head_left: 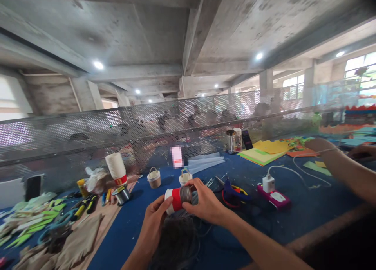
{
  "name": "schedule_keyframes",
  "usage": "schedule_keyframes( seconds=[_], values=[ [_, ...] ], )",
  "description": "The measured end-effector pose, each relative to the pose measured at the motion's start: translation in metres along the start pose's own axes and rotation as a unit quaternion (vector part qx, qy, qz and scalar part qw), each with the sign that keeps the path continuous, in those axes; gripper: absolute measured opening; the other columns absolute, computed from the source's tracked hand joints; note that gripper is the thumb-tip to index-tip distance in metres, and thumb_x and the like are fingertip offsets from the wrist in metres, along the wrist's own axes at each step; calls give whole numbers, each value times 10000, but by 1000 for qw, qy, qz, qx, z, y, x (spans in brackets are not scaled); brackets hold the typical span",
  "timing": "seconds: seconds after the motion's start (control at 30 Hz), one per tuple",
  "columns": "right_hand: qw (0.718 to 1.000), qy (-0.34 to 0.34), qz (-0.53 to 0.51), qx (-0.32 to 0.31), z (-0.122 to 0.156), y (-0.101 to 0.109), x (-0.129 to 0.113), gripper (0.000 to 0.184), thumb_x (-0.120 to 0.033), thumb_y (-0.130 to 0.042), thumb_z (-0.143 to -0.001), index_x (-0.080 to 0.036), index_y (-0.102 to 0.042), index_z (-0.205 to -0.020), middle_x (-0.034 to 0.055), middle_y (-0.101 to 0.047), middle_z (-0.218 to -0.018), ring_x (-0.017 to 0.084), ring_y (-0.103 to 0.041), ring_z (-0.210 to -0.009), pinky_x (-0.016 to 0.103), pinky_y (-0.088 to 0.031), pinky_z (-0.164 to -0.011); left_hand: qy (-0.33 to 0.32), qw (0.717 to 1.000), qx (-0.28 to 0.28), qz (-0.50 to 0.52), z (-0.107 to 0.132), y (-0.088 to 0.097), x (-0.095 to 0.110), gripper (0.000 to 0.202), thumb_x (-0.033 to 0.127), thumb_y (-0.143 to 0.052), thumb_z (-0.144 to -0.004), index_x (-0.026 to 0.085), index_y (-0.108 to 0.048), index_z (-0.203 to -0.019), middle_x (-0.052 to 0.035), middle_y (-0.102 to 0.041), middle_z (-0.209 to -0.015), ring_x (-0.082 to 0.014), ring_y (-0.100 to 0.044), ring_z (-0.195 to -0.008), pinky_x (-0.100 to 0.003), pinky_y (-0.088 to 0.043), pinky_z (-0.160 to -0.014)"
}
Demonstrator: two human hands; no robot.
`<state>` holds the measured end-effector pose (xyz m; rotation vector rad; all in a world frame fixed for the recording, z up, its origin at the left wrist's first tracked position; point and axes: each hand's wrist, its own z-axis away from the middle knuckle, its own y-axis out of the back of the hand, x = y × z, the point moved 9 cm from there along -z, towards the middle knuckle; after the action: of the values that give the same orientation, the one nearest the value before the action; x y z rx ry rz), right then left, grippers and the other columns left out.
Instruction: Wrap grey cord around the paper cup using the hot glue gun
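Note:
A red and white paper cup lies tilted on its side between my two hands, above the blue table. Grey yarn is wound round one end of it. My left hand grips the white end, thumb on top. The fingers of my right hand are closed round the yarn-covered end. Below the cup rests a loose dark grey bundle of yarn. Just beyond my hands stand two small handled cup baskets, one wrapped in beige and the other partly hidden by my right hand.
Left are stacked paper cups, a wire spool, cutters and gloves. Right are blue-handled pliers and a purple power strip with a cable. Another person's arm reaches in. A perforated metal screen stands behind.

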<state>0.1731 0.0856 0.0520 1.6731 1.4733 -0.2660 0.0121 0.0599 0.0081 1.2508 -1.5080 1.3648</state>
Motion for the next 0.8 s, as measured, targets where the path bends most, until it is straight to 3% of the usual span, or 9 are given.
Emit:
schedule_keyframes(
  seconds=[0.1,0.2,0.27,0.43,0.6,0.7,0.8],
  values=[
    [1000,5,-26,-16,-1,2,-1,410,-296,-720,-765,-227,-561,-1136,56,-604,-1104,224,-596,-981,342,-459,-900,-8,1000,2,-14,0,0,3,280,360,-730,-801,152,-729,-989,-7,-705,-739,-126,-583,-616,-216,-453,-602],
    [996,0,-94,-4,-5,8,3,243,-358,-539,-929,-219,-589,-1122,64,-622,-1126,200,-599,-1025,325,-449,-934,-29,999,3,-26,0,-1,7,297,375,-745,-778,153,-737,-976,-6,-702,-728,-142,-597,-630,-225,-454,-608],
    [990,-13,-141,1,-8,10,11,267,-343,-426,-984,-223,-601,-1147,62,-636,-1166,191,-591,-1091,323,-429,-978,-37,999,2,-33,1,-1,8,307,387,-753,-760,149,-742,-953,-2,-686,-691,-143,-580,-590,-230,-440,-577],
    [971,-57,-208,-106,-13,-11,26,333,-213,-409,-935,-209,-662,-1151,45,-690,-1139,201,-595,-1143,342,-399,-1034,-26,999,-4,-27,2,-1,2,341,398,-735,-772,119,-731,-968,-9,-642,-663,-132,-533,-550,-223,-402,-516],
    [975,-71,-159,-135,-14,-11,33,300,-163,-478,-840,-185,-730,-1002,33,-727,-966,204,-638,-956,305,-459,-880,-15,1000,-21,-17,4,-3,1,292,381,-716,-794,143,-720,-963,4,-632,-680,-126,-529,-579,-218,-425,-549],
    [983,-68,-134,-110,-16,-2,34,201,-241,-546,-859,-158,-728,-886,32,-715,-848,185,-627,-807,279,-462,-771,-4,999,-28,-17,6,-7,1,274,387,-706,-801,149,-709,-936,12,-616,-671,-115,-516,-556,-209,-405,-525],
    [987,-59,-130,-70,-19,7,34,227,-312,-541,-902,-152,-699,-878,23,-687,-813,159,-590,-724,258,-445,-702,10,999,-21,-41,9,-11,2,302,421,-717,-774,143,-704,-893,15,-590,-627,-122,-518,-533,-210,-384,-499]
  ],
)
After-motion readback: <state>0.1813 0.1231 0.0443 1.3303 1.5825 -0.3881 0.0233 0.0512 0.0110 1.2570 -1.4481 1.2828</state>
